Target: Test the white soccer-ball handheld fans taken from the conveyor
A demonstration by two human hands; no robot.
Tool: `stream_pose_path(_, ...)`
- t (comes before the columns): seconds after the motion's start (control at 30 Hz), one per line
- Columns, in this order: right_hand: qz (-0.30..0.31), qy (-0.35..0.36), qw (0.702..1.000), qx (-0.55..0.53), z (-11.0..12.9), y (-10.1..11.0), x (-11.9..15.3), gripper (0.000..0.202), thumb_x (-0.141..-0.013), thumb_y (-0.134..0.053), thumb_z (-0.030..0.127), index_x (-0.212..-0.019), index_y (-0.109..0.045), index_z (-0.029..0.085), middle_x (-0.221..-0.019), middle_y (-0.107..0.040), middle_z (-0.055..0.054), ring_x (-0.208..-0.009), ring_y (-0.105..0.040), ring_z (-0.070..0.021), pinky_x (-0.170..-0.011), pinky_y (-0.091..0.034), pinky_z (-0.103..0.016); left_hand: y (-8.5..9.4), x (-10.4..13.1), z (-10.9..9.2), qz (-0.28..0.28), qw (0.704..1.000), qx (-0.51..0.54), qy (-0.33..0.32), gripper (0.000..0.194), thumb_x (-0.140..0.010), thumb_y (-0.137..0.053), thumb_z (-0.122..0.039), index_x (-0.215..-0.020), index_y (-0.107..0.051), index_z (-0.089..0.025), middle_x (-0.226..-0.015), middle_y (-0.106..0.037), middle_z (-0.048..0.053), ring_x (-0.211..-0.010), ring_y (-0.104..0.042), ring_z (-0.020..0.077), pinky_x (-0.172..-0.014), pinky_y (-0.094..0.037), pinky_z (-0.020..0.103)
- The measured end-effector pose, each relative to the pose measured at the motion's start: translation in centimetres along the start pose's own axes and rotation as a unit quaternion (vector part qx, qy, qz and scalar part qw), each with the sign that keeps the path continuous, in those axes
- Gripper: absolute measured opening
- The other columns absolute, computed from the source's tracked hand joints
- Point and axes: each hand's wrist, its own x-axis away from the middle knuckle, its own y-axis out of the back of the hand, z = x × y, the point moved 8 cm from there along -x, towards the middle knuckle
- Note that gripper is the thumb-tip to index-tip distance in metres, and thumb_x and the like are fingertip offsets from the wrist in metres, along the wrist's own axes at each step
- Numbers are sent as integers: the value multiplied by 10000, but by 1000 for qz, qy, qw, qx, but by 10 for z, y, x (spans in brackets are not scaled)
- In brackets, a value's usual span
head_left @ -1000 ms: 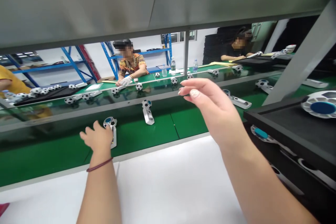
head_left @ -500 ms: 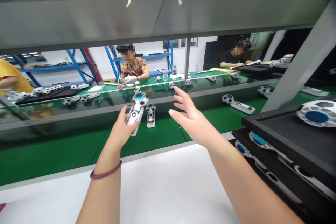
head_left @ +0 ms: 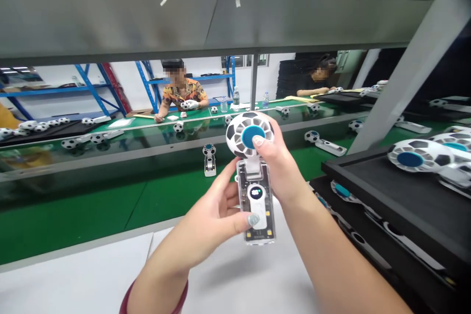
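Observation:
A small handheld fan [head_left: 263, 181] is held upright between my hands, above the white work surface [head_left: 235, 284]. Its round head has a black-and-white football pattern and a blue centre. The clear-cased handle shows a circuit board and a small lit display. My left hand [head_left: 209, 221] is wrapped round the handle, thumb on the white button strip. My right hand [head_left: 279, 162] grips the head from the right, its thumb on the blue centre; some fingers are hidden behind. Beyond them, another fan [head_left: 209, 159] of the same kind lies on the green belt [head_left: 162, 201].
Stacked black trays [head_left: 353, 169] holding more fans stand at the right, beside a slanted grey post [head_left: 401, 64]. Further fans lie along the belt. Across it sit two co-workers, near some bottles [head_left: 236, 98]. A grey metal panel [head_left: 121, 24] hangs overhead.
My left hand has brought the fan closer and to the right. My right hand, earlier open and apart, has closed on its head. The view has shifted slightly.

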Motion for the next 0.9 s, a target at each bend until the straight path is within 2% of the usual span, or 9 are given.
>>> stream_pose_path(0.13, 16, -7, 1000, -11, 1, -4, 0, 436, -762, -602, 375, -1155, -440, 280, -1045, -575, -6, -941, -576, -187, -865, -484, -342, -7, -3, 5, -25, 1000, 5, 16, 782, -831, -615, -283, -1403, -88, -359, -1103, -577, 56, -1062, -542, 241, -869, -466, 375)
stream_pose_path(0.33, 31, -25, 998, -38, 1, -9, 2, 432, -759, -614, 328, -1150, -441, 265, -1044, -568, -15, -951, -564, -178, -886, -469, -332, -5, -5, 5, -65, 997, -42, 26, 725, -843, -594, -266, -1391, -127, -356, -984, -608, 28, -1004, -567, 234, -879, -452, 377)
stream_pose_path(0.47, 30, -21, 997, -73, -1, -10, 2, 429, -747, -636, 348, -1129, -449, 287, -1012, -570, -4, -891, -579, -171, -837, -491, -329, -7, -4, 3, -65, 997, -44, 24, 677, -850, -582, -264, -1373, -161, -348, -1017, -611, 28, -996, -573, 218, -866, -460, 344)
stream_pose_path(0.67, 27, -36, 996, -82, -5, -10, 2, 426, -744, -640, 340, -1122, -451, 284, -990, -568, -4, -864, -581, -165, -840, -489, -340, -7, -3, 3, -61, 997, -47, 31, 660, -854, -578, -265, -1359, -162, -352, -1187, -548, 42, -1079, -534, 222, -873, -460, 323)
stream_pose_path(0.8, 23, -30, 995, -93, -5, -11, 2, 444, -735, -651, 359, -1124, -450, 288, -986, -567, -6, -862, -580, -166, -828, -497, -340, -7, -2, 0, -62, 996, -62, 36, 614, -863, -567, -266, -1344, -190, -338, -1101, -586, 33, -1065, -545, 213, -874, -462, 320)
stream_pose_path(0.9, 25, -30, 995, -94, -6, -11, 2, 436, -735, -656, 357, -1118, -455, 293, -970, -573, 0, -851, -579, -160, -817, -498, -329, -10, -2, -3, -57, 996, -56, 29, 566, -865, -566, -251, -1318, -236, -332, -1148, -566, 31, -1122, -507, 206, -900, -451, 304)
